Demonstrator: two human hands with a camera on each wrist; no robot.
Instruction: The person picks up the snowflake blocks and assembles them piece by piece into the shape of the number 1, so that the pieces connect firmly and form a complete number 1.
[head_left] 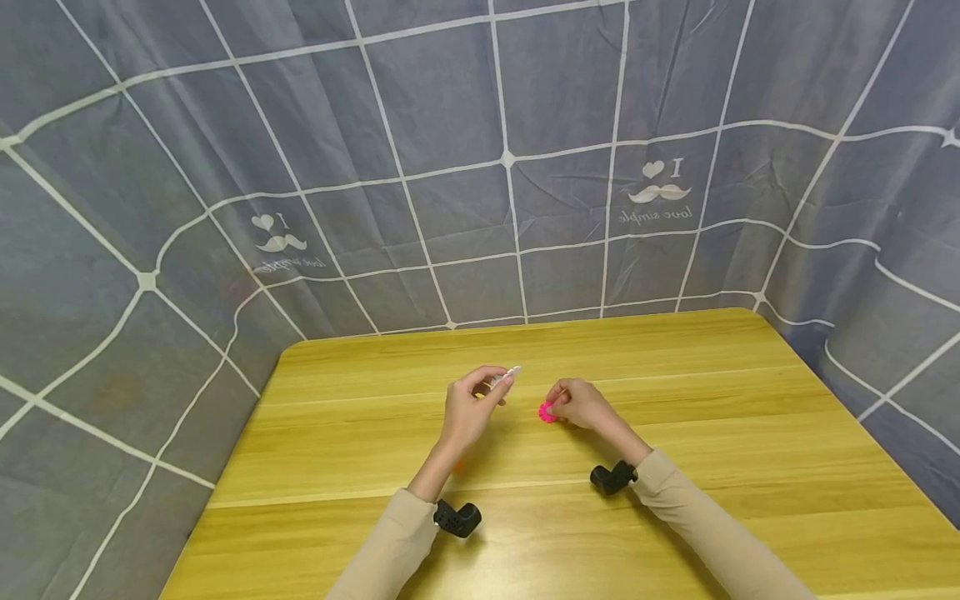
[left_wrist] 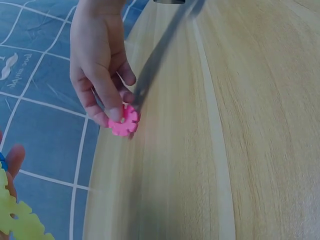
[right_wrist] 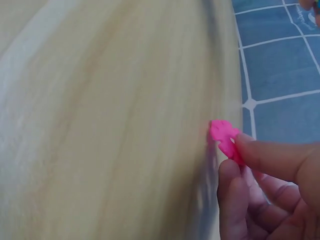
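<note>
My right hand point(head_left: 585, 404) pinches a pink notched disc point(head_left: 547, 412), a snowflake building piece, between thumb and fingertips. In the right wrist view the pink disc point(right_wrist: 225, 137) is tilted, its lower edge covered by the thumb. To the left, my left hand point(head_left: 471, 406) grips a small group of notched pieces; a whitish piece point(head_left: 512, 372) sticks out past the thumb. Yellow notched pieces point(left_wrist: 20, 217) and a bit of blue point(left_wrist: 3, 162) show at the left wrist view's edge, the rest out of frame. The two hands are apart, above the table.
Under the hands is a wood-grain table point(head_left: 360, 450). A small orange thing point(head_left: 458, 467) lies partly hidden beside the left wrist. Black wrist cameras point(head_left: 459, 519) jut inward from both sleeves. A grey curtain point(head_left: 450, 208) with white lines surrounds the table's back and sides.
</note>
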